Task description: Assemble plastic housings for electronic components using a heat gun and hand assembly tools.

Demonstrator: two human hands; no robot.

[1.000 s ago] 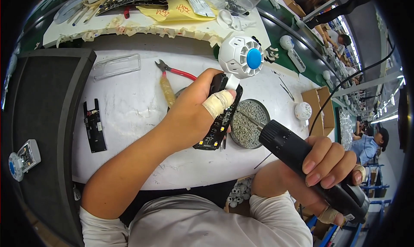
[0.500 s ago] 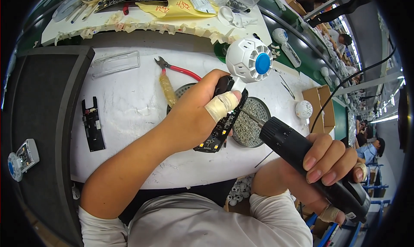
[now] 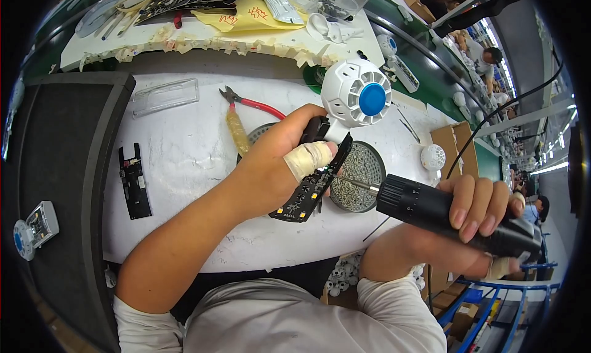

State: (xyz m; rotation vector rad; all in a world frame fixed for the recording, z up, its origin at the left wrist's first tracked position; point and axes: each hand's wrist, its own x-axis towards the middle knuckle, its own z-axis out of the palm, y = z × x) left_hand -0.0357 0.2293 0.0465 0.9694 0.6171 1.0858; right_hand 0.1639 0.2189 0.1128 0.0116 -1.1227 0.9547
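My left hand (image 3: 286,153), its thumb wrapped in tan tape, grips a small handheld fan. The fan's white round head (image 3: 357,94) has a blue centre cap and points up; its open handle shows a black circuit board (image 3: 308,196) with small yellow-lit parts. My right hand (image 3: 483,208) is closed around a black electric screwdriver (image 3: 418,199). The screwdriver's thin bit reaches left to the board's edge; whether it sits in a screw is too small to tell. Behind the bit stands a round dish of small screws (image 3: 363,186).
Red-handled cutters (image 3: 237,116) and a clear plastic case (image 3: 166,98) lie on the white table. A loose black board (image 3: 134,183) lies left, beside a dark conveyor belt (image 3: 68,186) carrying another fan (image 3: 36,230). A white fan head (image 3: 433,158) and cardboard box (image 3: 455,146) stand right.
The screwdriver has swung to a flatter angle, its rear end rising, and the bit's tip has moved slightly down along the board. The fan has shifted a little in my left hand's hold.
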